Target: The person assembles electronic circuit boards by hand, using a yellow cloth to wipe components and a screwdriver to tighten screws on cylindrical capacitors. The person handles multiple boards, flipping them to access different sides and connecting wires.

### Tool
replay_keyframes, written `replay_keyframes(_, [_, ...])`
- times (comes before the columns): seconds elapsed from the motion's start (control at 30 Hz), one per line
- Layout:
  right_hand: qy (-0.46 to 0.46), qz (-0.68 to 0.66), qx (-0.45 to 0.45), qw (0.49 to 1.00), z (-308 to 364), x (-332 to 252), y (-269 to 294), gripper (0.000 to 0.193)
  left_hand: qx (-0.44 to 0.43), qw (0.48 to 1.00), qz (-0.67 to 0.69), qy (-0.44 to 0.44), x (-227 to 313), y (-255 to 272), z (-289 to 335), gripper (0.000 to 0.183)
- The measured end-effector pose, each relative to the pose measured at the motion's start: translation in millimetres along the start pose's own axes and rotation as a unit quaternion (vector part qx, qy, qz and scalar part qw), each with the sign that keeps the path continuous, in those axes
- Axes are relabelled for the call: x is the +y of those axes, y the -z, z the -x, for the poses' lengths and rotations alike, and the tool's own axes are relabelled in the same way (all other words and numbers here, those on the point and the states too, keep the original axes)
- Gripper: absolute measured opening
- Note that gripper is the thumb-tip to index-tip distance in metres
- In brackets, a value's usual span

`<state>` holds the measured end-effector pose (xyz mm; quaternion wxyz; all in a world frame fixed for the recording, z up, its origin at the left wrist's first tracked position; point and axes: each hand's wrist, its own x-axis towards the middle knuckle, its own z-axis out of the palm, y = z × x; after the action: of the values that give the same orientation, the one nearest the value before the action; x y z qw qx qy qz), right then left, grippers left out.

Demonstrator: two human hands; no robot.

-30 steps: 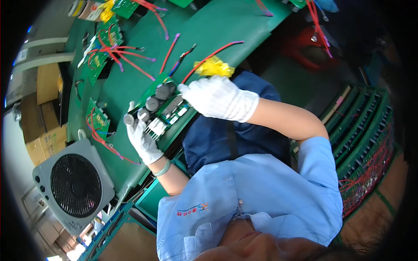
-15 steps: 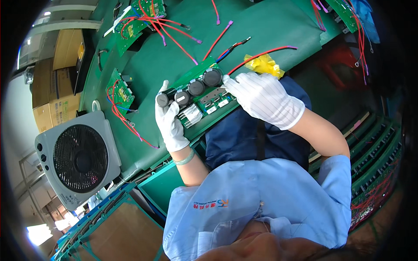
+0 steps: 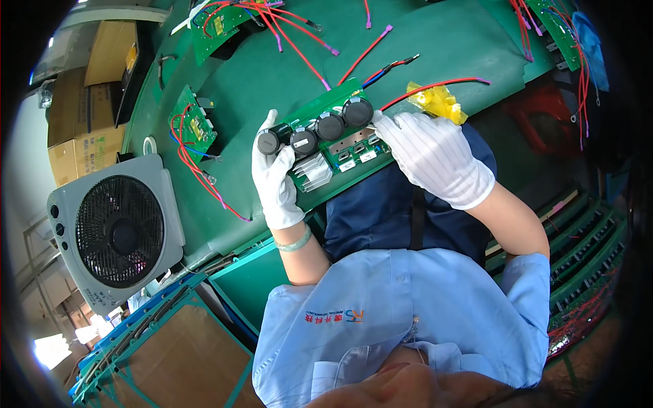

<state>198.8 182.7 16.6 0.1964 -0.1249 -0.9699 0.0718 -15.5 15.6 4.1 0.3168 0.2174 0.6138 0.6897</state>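
Note:
In white gloves, my two hands hold a green circuit board (image 3: 306, 102) tilted up at the near edge of the table. A row of several round black capacitors (image 3: 330, 126) and a silver heat sink (image 3: 313, 173) stand out on its face. My left hand (image 3: 275, 187) is closed round the left end, its thumb by the leftmost capacitors. At the right end my right hand (image 3: 435, 155) pinches the board's edge; its fingertips are partly hidden. Red wires (image 3: 435, 87) and a short red, blue and black cable (image 3: 389, 71) run out behind the board.
Yellow crumpled wrap (image 3: 437, 102) lies right of the board on the green table mat (image 3: 238, 129). Other wired circuit boards (image 3: 194, 122) lie left and far. A grey box fan (image 3: 115, 231) stands at the left, near cardboard boxes (image 3: 81, 146). Racked boards (image 3: 585, 238) stand at the right.
The whole view has shifted, so the table things appear farther right, along with the board and both hands. Both hands keep their grip on the circuit board.

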Motion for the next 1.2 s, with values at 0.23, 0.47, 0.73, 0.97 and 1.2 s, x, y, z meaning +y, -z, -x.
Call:
replay_keyframes(0.23, [-0.012, 0.019, -0.001, 1.000, -1, -8, -1, 0.044, -0.001, 1.000, -0.007, -0.013, -2, 1, 0, 0.079])
replay_keyframes(0.47, [0.043, -0.098, 0.076, 0.991, -2, 16, -18, 0.036, -0.013, 1.000, -0.011, -0.013, 2, 0, 0, 0.080])
replay_keyframes(0.73, [0.012, 0.004, 0.017, 1.000, -3, 2, 3, 0.040, 0.006, 1.000, -0.012, -0.019, 1, -3, 0, 0.080])
replay_keyframes(0.97, [-0.007, -0.006, -0.019, 1.000, -3, -3, 3, 0.048, 0.006, 1.000, -0.014, -0.002, 1, 0, 1, 0.082])
replay_keyframes(1.2, [-0.024, -0.040, -0.054, 0.997, -11, -6, 9, 0.034, 0.022, 1.000, -0.009, -0.009, -3, 0, 0, 0.083])
